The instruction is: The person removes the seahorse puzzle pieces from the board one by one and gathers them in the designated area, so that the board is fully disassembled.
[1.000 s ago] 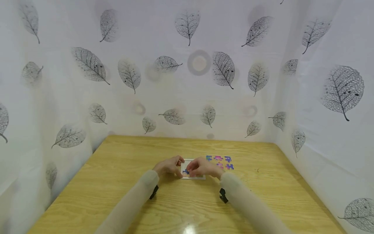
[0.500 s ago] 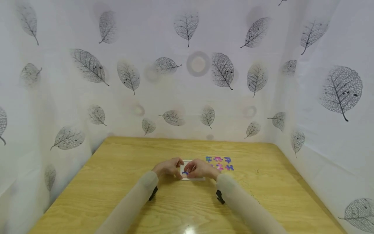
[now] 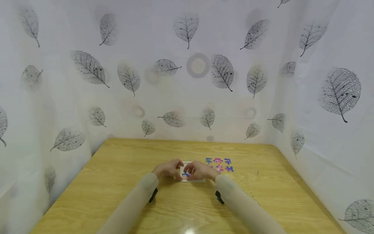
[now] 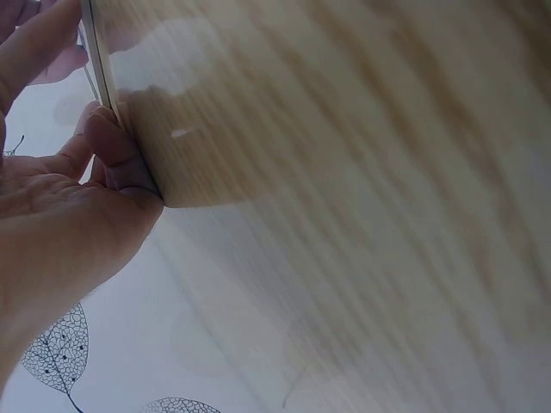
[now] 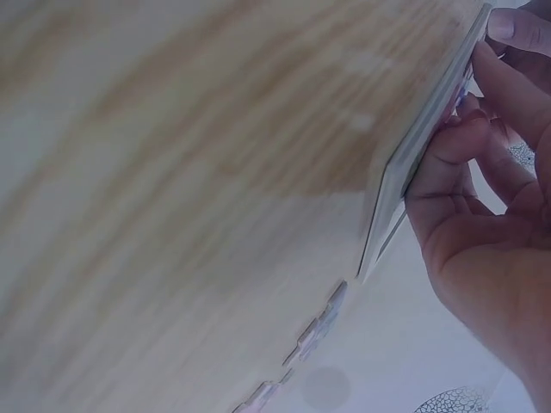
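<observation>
A small white-rimmed puzzle tray (image 3: 191,181) lies flat on the table between both hands. My left hand (image 3: 168,169) holds its left side, thumb near the front corner and fingers farther back; the left wrist view shows these fingers (image 4: 112,151) against the tray's edge. Over the tray, my right hand (image 3: 200,170) has thumb and fingertips together on a blue and pink jigsaw piece (image 3: 185,175) near the front left. In the right wrist view the curled fingers (image 5: 456,142) cover most of that piece, and whether it lies fully flat cannot be seen.
Several loose jigsaw pieces (image 3: 217,160), pink, blue and green, lie in rows right of the tray, partly behind my right hand. The wooden table (image 3: 128,152) meets a leaf-patterned curtain (image 3: 175,97) at the back and sides.
My right hand has shifted slightly left over the tray, its fingertips staying at the blue piece. More of the loose pieces shows behind it. My left hand keeps its place at the tray's side.
</observation>
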Demonstrator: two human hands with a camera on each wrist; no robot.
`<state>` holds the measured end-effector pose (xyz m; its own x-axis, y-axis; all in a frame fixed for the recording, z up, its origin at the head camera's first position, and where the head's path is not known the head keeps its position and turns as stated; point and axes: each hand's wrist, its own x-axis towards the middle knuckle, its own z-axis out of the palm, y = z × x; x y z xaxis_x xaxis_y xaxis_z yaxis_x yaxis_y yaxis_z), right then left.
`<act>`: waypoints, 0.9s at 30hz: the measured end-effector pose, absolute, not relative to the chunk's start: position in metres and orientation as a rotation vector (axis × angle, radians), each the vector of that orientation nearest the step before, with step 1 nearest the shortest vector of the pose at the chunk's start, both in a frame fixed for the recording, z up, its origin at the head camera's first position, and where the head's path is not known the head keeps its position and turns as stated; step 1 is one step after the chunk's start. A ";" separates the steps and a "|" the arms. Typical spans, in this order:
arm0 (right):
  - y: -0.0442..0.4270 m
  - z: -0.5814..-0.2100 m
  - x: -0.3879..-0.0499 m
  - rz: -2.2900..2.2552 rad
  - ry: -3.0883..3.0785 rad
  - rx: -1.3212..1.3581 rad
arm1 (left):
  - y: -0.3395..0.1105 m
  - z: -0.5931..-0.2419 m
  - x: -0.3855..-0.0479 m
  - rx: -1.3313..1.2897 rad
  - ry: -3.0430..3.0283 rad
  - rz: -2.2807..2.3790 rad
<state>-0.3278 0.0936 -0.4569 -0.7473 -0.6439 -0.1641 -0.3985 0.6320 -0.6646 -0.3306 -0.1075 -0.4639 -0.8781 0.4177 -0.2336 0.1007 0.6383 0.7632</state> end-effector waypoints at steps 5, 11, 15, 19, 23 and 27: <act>0.094 -0.460 -0.330 -0.877 2.464 -0.836 | -0.107 -0.463 -0.328 0.408 2.456 1.135; 0.094 -0.462 -0.332 -0.900 2.450 -0.834 | -0.107 -0.461 -0.326 0.428 2.467 1.136; 0.094 -0.462 -0.331 -0.930 2.435 -0.809 | -0.107 -0.460 -0.326 0.422 2.461 1.149; 0.094 -0.461 -0.329 -0.941 2.434 -0.808 | -0.108 -0.460 -0.326 0.421 2.457 1.138; 0.094 -0.461 -0.328 -0.970 2.427 -0.808 | -0.109 -0.461 -0.326 0.434 2.473 1.108; 0.094 -0.460 -0.328 -1.036 2.407 -0.764 | -0.109 -0.461 -0.327 0.438 2.472 1.091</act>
